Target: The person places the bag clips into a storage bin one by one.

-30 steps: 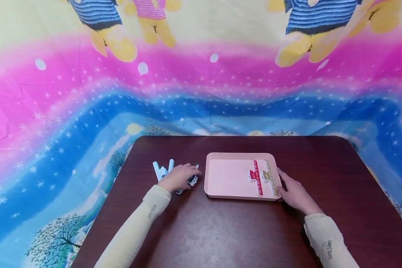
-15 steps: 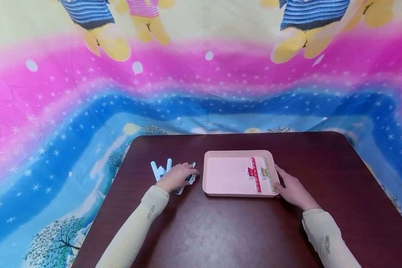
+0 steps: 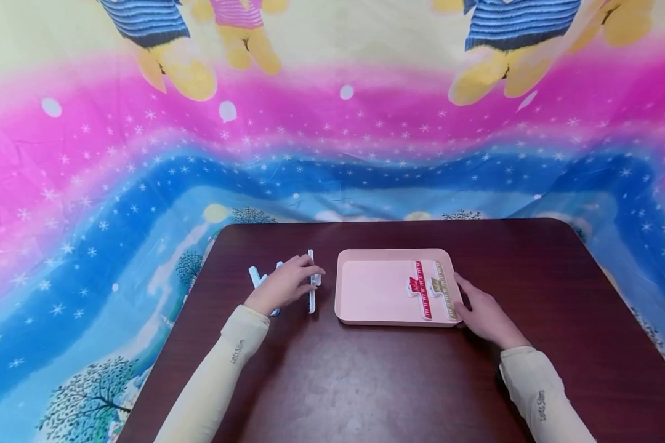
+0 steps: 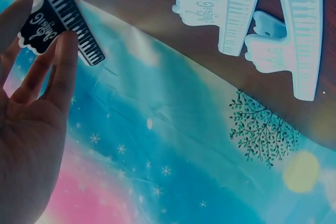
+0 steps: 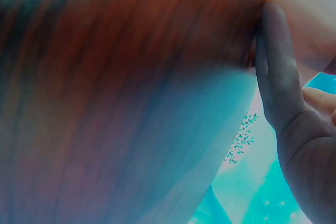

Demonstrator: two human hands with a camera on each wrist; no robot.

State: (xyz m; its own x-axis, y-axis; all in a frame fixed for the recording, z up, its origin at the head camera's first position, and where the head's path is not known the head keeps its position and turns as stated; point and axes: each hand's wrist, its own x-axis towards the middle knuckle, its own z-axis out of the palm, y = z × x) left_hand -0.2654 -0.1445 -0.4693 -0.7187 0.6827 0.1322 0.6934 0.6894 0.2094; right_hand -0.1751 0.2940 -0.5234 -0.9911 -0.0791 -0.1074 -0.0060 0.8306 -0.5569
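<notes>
In the head view I see the left hand (image 3: 285, 285) over the desk (image 3: 366, 381), holding a black clip (image 3: 311, 301) left of the pink tray (image 3: 379, 289), where a red clip (image 3: 425, 298) and a gold clip (image 3: 445, 290) lie; the right hand (image 3: 490, 315) touches its rim. Left wrist view: thumb and fingers (image 4: 63, 66) pinch the black clip, pale blue clips (image 4: 302, 51) nearby. Right wrist view: straight fingers (image 5: 283, 61) rest along the tray's side.

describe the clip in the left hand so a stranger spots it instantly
On the dark table sits a pink tray; just left of it in the head view is the left hand. It pinches the black clip with a piano-key strip, set apart by color from the two pale blue clips nearby.
</notes>
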